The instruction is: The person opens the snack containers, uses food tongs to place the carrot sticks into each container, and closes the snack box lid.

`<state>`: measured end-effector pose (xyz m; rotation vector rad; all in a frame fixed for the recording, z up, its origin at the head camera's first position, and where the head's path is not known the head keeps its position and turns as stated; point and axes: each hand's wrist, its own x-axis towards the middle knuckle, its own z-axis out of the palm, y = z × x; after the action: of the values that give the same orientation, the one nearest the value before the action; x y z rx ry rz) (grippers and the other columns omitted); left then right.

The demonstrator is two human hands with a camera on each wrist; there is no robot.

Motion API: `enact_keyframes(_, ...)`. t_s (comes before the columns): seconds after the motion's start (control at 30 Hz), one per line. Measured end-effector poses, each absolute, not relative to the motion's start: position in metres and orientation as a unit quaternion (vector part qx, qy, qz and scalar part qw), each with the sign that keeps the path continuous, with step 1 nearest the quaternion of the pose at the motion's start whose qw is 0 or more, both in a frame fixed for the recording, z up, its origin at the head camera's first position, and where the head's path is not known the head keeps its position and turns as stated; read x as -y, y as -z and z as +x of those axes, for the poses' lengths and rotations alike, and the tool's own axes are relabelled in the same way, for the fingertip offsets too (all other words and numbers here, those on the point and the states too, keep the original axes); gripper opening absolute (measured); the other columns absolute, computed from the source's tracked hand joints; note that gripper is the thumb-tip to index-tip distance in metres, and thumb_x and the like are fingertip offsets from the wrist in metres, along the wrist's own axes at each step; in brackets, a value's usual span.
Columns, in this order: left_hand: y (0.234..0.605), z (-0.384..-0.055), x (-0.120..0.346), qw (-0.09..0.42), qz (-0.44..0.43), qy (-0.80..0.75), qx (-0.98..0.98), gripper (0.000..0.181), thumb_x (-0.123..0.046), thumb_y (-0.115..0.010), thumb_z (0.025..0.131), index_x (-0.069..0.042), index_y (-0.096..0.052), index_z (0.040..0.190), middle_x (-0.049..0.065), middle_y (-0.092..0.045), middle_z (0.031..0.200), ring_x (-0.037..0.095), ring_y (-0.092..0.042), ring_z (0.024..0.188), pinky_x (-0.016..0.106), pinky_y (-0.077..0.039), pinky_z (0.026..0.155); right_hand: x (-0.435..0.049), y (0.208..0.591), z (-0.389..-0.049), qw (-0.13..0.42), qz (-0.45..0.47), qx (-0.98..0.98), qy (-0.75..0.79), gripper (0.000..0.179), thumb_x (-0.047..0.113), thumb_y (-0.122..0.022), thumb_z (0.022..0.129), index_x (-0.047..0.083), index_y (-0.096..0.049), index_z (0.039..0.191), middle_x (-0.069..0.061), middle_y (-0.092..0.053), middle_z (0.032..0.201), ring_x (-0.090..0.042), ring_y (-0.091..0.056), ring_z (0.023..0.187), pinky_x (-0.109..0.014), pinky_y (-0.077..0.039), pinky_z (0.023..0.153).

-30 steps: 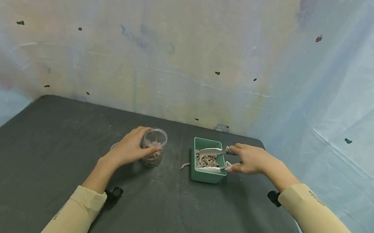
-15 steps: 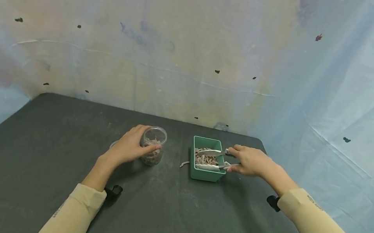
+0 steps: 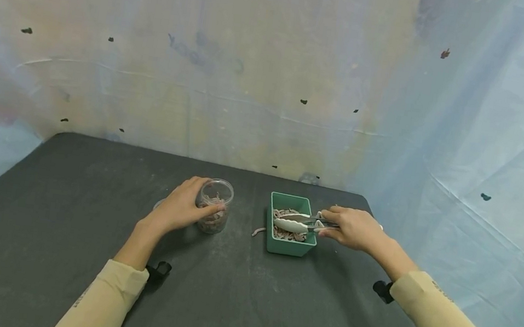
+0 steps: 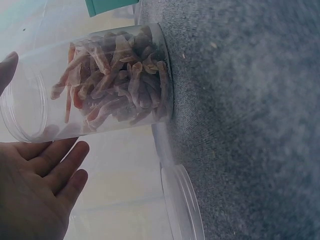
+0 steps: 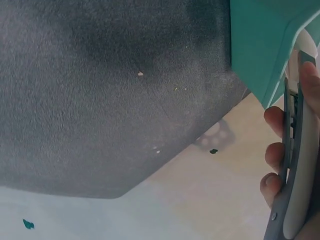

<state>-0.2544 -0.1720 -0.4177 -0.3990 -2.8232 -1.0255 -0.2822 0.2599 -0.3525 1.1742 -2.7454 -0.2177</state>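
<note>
My left hand (image 3: 182, 205) grips a clear plastic jar (image 3: 212, 224) near its open top, thumb on one side and fingers on the other. The jar stands upright on the table, partly filled with pale brown strips (image 4: 117, 80) that look like dried meat. My right hand (image 3: 355, 228) holds tongs (image 3: 291, 226) with white tips and grey handles. Those tips reach into a green rectangular box (image 3: 289, 248) and are nearly together over more such strips (image 3: 284, 234). Whether a strip is pinched between the tips cannot be made out.
One loose strip (image 3: 258, 231) lies on the dark table (image 3: 224, 296) at the box's left side. A clear round lid (image 4: 182, 205) rests beside the jar, mostly behind my left hand in the head view. A plastic sheet (image 3: 234, 71) hangs behind the table.
The tongs' tips, spread wide across the box before, have come close together as my right hand squeezed. My left hand and the jar have stayed in place.
</note>
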Motion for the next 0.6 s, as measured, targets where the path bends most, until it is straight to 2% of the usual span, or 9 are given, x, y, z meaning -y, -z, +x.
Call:
enact_keyframes(0.4,0.417,-0.254,0.17,0.056,-0.128,0.333,0.933,0.092,-0.065,-0.066,0.095,-0.006,-0.037,0.16,0.024,-0.036,0.161,0.047,-0.036,0.147,0.07,-0.035,0.113,-0.269,0.367,-0.279,0.077,0.355,0.932,0.007,0.052,0.039,-0.076,0.094,0.004,-0.071,0.133,-0.007,-0.07,0.104,-0.011,-0.058,0.071,-0.03,-0.045,0.055)
enact_keyframes(0.6,0.417,-0.254,0.17,0.056,-0.125,0.329,0.935,0.092,-0.066,-0.064,0.096,-0.006,-0.037,0.16,0.025,-0.035,0.162,0.048,-0.035,0.147,0.07,-0.034,0.113,-0.273,0.373,-0.275,0.089,0.348,0.933,-0.006,0.051,0.034,-0.078,0.094,0.003,-0.07,0.134,-0.011,-0.071,0.111,-0.021,-0.067,0.079,-0.036,-0.051,0.059)
